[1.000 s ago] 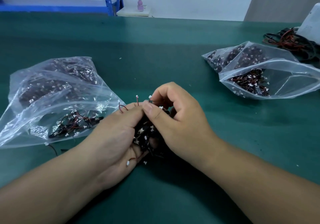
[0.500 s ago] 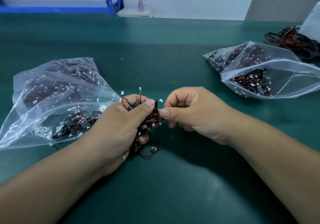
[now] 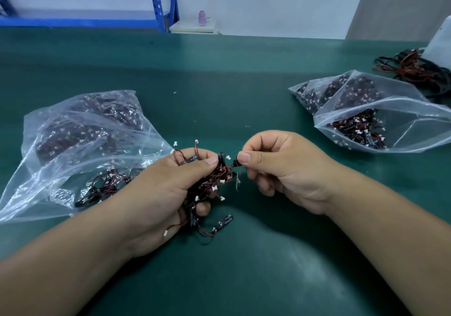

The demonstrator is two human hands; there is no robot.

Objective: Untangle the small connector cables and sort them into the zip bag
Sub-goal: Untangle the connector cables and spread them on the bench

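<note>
My left hand (image 3: 168,188) grips a tangled bunch of small connector cables (image 3: 210,184), black and red wires with white plugs. My right hand (image 3: 280,169) pinches one cable's end (image 3: 235,163) at the bunch's right side, between thumb and forefinger. A few cables with small black strips (image 3: 225,219) hang below the left hand onto the mat. An open zip bag (image 3: 402,130) holding several cables lies at the right, its mouth facing me. A second clear bag (image 3: 73,144), full of cables, lies at the left.
The green mat (image 3: 244,267) covers the table. A heap of thicker black and red wires (image 3: 415,71) lies at the far right beside a white object (image 3: 439,44). A blue shelf frame (image 3: 158,0) stands behind the table.
My right hand has pulled away to the right from the bunch, drawing one cable end out. My left hand has stayed in place, gripping the tangle.
</note>
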